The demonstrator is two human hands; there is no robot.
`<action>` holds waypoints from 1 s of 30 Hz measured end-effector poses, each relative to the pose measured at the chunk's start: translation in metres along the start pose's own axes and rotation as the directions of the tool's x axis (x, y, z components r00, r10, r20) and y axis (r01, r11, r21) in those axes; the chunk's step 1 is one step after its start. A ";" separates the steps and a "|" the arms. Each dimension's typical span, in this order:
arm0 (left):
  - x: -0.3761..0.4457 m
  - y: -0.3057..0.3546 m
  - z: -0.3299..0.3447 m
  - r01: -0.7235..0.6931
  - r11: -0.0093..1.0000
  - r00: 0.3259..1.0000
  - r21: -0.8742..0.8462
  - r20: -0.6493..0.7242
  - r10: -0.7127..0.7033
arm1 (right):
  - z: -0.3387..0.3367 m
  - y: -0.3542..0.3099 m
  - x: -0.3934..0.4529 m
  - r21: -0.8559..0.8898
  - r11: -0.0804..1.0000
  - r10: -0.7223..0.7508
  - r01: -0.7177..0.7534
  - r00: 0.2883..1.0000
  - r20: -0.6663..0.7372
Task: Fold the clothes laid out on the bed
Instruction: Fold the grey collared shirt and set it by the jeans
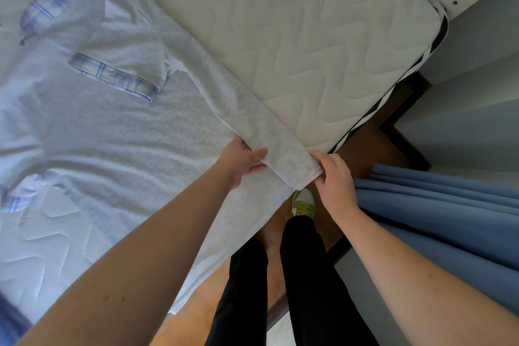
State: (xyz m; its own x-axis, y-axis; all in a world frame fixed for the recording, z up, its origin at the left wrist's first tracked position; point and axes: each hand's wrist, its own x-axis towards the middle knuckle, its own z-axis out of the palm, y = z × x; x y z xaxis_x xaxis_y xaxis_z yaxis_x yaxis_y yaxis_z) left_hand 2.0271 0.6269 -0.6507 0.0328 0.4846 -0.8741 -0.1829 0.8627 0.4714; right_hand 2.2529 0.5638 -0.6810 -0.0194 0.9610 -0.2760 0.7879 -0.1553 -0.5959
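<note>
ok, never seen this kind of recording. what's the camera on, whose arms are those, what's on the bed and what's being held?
There is no robot here. One wide-angle camera sits on a person's head and looks down, so the two bare arms are the wearer's own.

A light grey shirt with plaid-trimmed sleeves and collar lies spread on a quilted white mattress. Its side edge has been folded inward into a long strip.

The left hand and the right hand each pinch the near end of that folded strip at the mattress edge.

Below are the person's black trousers and a shoe; a blue curtain hangs at right.
</note>
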 end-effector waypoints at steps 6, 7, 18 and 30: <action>-0.011 -0.033 0.000 -0.108 0.979 0.956 0.171 -0.254 0.149 | 0.003 0.001 0.000 0.068 0.995 0.075 -0.075 0.997 0.002; -0.013 -0.039 0.000 -0.106 0.977 0.950 0.184 -0.270 0.154 | 0.003 0.000 0.000 0.076 0.993 0.085 -0.087 0.996 0.026; -0.013 -0.049 0.010 -0.076 0.876 0.952 0.476 -0.228 0.206 | 0.005 -0.005 -0.007 0.136 0.949 0.285 -0.283 0.958 0.005; -0.019 -0.015 -0.058 -0.097 0.971 0.913 0.218 -0.369 0.174 | 0.000 -0.072 0.007 0.055 0.995 0.078 -0.082 0.994 0.073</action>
State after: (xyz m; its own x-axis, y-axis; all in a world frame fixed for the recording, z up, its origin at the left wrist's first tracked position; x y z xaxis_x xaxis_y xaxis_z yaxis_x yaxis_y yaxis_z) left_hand 1.9722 0.5967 -0.6480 -0.3645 0.5391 -0.7593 0.0336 0.8225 0.5678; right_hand 2.1955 0.5815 -0.6400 -0.0032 0.9266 -0.3761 0.7516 -0.2459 -0.6121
